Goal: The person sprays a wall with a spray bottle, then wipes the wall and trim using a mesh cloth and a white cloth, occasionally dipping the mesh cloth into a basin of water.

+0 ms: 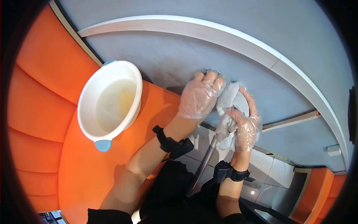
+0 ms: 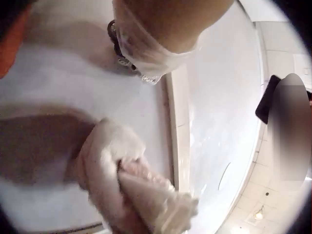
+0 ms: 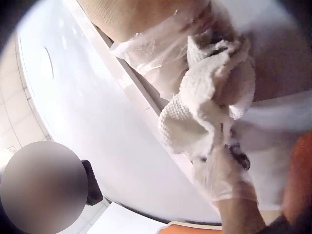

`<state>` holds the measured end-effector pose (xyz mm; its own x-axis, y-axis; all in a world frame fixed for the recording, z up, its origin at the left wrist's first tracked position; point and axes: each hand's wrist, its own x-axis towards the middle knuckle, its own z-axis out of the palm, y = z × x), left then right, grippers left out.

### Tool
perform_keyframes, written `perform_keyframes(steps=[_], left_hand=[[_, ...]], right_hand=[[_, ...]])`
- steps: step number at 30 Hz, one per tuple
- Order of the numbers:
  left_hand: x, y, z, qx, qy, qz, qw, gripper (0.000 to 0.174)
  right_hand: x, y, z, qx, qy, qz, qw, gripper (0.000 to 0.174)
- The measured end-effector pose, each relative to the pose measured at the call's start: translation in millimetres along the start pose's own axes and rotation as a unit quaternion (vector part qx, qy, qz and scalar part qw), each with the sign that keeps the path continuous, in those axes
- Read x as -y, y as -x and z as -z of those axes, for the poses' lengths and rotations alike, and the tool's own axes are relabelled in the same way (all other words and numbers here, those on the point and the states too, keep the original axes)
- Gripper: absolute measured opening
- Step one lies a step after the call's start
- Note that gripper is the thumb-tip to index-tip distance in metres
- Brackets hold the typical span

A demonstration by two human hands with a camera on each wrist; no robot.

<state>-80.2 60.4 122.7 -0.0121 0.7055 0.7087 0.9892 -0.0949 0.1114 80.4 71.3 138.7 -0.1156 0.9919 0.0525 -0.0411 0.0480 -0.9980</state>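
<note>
Both hands wear clear plastic gloves. My left hand grips a dark silvery wire scourer at the grey wall panel, its fingers curled over it. The scourer's edge pokes out beside the glove in the left wrist view. Just to the right, my right hand holds a crumpled white cloth, thumb on the near side and fingers behind it. In the right wrist view the textured cloth hangs in folds close to the left hand.
A white basin with blue handles, holding cloudy water and something yellowish, stands on the orange seat at left. A pale ledge curves along the grey panel, which has dark smudges. Below are floor tiles.
</note>
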Motion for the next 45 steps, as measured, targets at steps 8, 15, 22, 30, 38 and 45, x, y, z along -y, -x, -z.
perform_keyframes(steps=[8, 15, 22, 30, 38, 45], left_hand=[[9, -23, 34, -0.118, 0.023, 0.161, 0.980, 0.046], [-8, 12, -9, 0.079, 0.036, 0.034, 0.996, 0.016], [19, -22, 47, -0.184, -0.008, 0.164, 0.969, 0.039], [24, 7, 5, 0.120, 0.001, 0.164, 0.979, 0.029], [-12, -19, 21, -0.092, 0.050, 0.147, 0.984, 0.032], [-47, 26, -27, 0.208, 0.044, 0.075, 0.974, 0.028]], right_hand=[[-10, -4, 29, 0.029, -0.007, -0.020, 0.999, 0.054], [-16, -2, 22, 0.041, -0.013, -0.032, 0.999, 0.056], [-33, -2, 27, 0.023, -0.013, -0.024, 0.999, 0.056], [-48, -2, 29, 0.012, 0.018, -0.032, 0.999, 0.054], [-69, 4, 61, 0.000, 0.115, -0.037, 0.993, 0.055], [-58, 10, 77, -0.015, 0.098, -0.021, 0.995, 0.055]])
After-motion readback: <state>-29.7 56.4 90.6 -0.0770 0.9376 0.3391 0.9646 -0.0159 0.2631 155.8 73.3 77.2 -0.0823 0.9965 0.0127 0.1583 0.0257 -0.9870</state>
